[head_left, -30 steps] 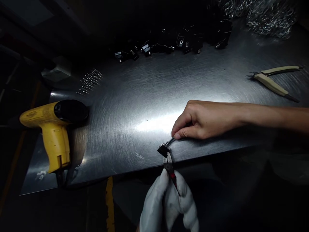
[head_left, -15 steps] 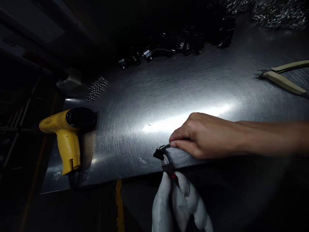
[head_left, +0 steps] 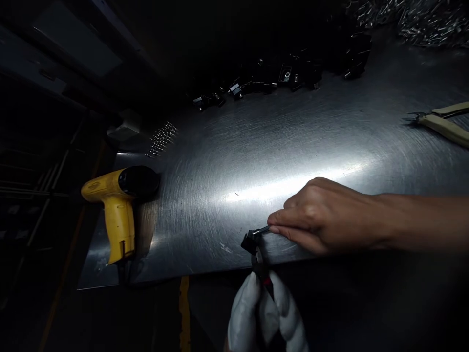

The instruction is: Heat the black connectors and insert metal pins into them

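Observation:
My left hand (head_left: 269, 315), in a white glove, is closed round small pliers (head_left: 259, 268) with dark and red handles. The pliers' jaws meet a small black block-like part (head_left: 249, 243) at the near edge of the metal table. From the right reaches my bare right hand (head_left: 315, 215), thumb and fingers pinching a thin metal rod (head_left: 263, 230). The rod's far end touches the black part; whether it sits inside cannot be made out. Glove and fingers hide most of the pliers' handles.
A yellow heat gun (head_left: 119, 210) stands at the left of the metal table (head_left: 205, 171). Behind it lie rows of small metal pins (head_left: 161, 139). Black parts (head_left: 286, 76) line the back. Cream-handled cutters (head_left: 445, 124) and a heap of metal pieces (head_left: 432, 24) are at the right.
The whole view has shifted, so the table and its things appear further right and slightly lower. Both hands keep their grips, with the black part still between pliers and rod.

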